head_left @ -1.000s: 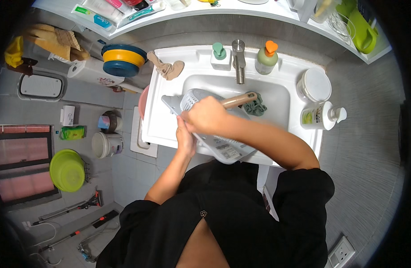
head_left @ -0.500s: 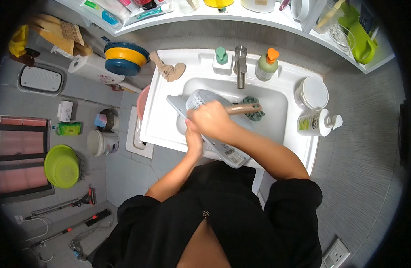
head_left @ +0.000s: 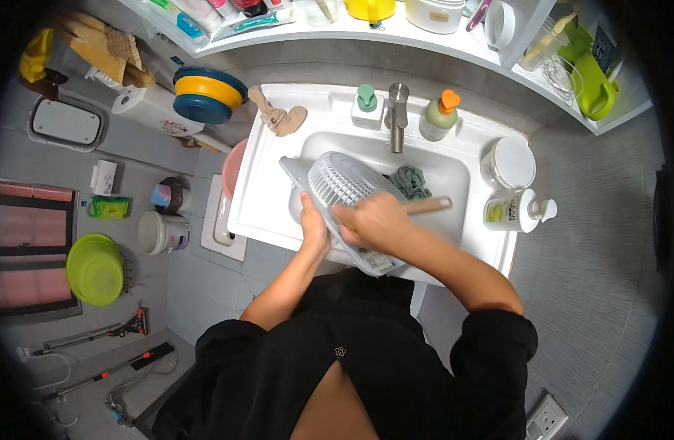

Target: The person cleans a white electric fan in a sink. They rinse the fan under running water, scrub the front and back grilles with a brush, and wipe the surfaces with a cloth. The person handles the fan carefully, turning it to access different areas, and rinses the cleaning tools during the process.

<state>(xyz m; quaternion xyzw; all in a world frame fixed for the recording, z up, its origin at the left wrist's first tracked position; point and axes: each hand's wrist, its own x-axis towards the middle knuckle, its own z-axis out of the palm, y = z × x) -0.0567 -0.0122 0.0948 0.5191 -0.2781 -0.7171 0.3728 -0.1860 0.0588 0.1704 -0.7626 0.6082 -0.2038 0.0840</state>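
Over a white sink (head_left: 271, 205) I hold a grey plastic grille, domed and slatted like a fan cover (head_left: 342, 185), tilted on its edge. My left hand (head_left: 312, 224) grips its lower left rim. My right hand (head_left: 377, 220) is closed around a brush with a wooden handle (head_left: 428, 206), and it rests against the grille's face. A green cloth (head_left: 411, 181) lies in the basin behind the grille, under the steel tap (head_left: 398, 117).
On the sink ledge stand a green-topped pump bottle (head_left: 366, 105), an orange-topped green bottle (head_left: 439, 117), a white lidded tub (head_left: 511, 163) and a white pump bottle (head_left: 514, 210). A beige rag (head_left: 280, 117) lies at the left corner. Stacked blue and yellow basins (head_left: 205, 94) sit left; a shelf of containers runs above.
My right hand with the brush has slid down and right across the grille. The grille has turned so its domed slatted face shows. My left hand has kept its hold on the rim.
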